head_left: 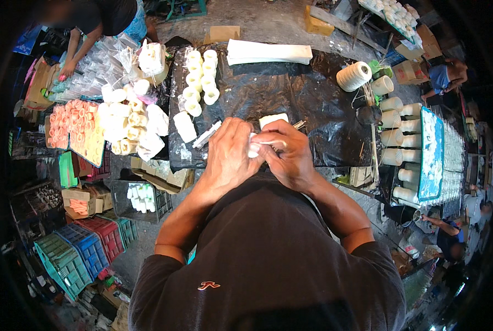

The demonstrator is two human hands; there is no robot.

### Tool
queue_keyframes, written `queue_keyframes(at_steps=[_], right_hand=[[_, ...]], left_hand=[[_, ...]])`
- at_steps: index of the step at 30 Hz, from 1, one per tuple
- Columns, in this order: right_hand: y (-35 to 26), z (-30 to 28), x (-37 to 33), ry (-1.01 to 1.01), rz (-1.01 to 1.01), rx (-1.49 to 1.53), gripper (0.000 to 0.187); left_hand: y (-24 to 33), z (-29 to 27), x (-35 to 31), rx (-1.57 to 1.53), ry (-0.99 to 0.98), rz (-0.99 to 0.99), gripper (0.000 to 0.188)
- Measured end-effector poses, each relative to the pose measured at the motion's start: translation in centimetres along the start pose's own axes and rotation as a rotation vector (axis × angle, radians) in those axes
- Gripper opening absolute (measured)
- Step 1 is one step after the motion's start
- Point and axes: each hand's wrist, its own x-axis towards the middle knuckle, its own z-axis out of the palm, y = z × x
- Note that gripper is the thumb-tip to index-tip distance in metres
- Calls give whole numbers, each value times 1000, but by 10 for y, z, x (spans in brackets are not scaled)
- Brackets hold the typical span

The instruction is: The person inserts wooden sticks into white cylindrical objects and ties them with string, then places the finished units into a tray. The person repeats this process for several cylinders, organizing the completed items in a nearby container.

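My left hand [228, 153] and my right hand [288, 151] meet at the table's near edge, both with fingers closed on a small white wax-like piece [253, 147]. The hands hide much of its shape. Just beyond my right hand lies a white block [273, 119], with some thin sticks [299, 125] beside it. To the left of my left hand are a narrow white strip [207, 134] and a white cylinder [185, 127] lying tilted.
Black plastic [290, 88] covers the table. White hollow cylinders [209, 83] stand in rows at left; a long white bundle [268, 53] lies at the far edge. A string spool [353, 76] sits at right, near a blue-edged tray [431, 154]. Another person's hand [67, 69] works far left.
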Motion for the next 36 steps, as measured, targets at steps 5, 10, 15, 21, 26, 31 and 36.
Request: queue_keyframes(at_steps=[5, 10, 15, 21, 26, 31, 36], right_hand=[[8, -3, 4, 176, 338, 530, 26], [23, -9, -2, 197, 306, 274, 21], [-9, 11, 14, 51, -57, -38, 15], [-10, 27, 42, -70, -156, -410, 11], [13, 43, 33, -36, -164, -404, 9], [22, 54, 25, 49, -191, -330, 15], [29, 39, 14, 97, 44, -148, 4]], left_hand=[[-28, 15, -4, -357, -10, -474, 24], [-96, 47, -3, -1708, 349, -1226, 37], [-104, 49, -9, -1917, 273, -1170, 42], [-105, 58, -9, -1801, 374, -1079, 43], [-110, 61, -17, -1680, 391, -1063, 43], [-102, 55, -24, -1668, 434, -1006, 37], [-76, 30, -26, -1698, 413, -790, 33]])
